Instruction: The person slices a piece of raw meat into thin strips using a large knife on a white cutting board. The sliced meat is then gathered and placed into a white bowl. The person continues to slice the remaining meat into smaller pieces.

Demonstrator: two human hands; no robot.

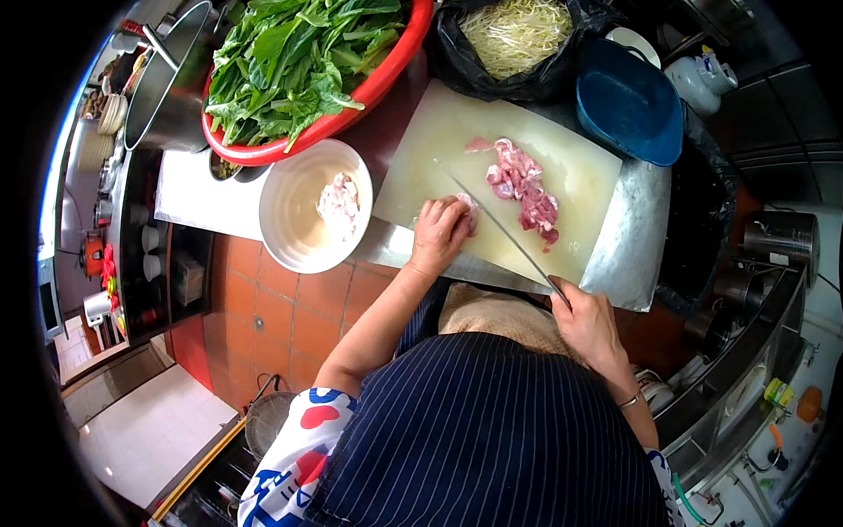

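My right hand (587, 323) grips the dark handle of a long kitchen knife (504, 232) near the front edge of the cutting board. The blade slants up and left across the whitish plastic cutting board (415, 155). Under the curled fingers of my left hand (436, 234) lies a small piece of raw meat (469, 209), pressed to the board right beside the blade. A larger heap of raw pink meat (520, 181) rests on the board beyond the knife. Left of the board, a white bowl (280, 227) contains pale pieces of meat (340, 203).
A red basin (388, 79) heaped with leafy greens (296, 66) stands at the back left. Behind the board sits a black plastic bag (454, 62) of bean sprouts (517, 36). A blue plastic tub (629, 105) is at the back right. A large metal pot (174, 99) stands far left.
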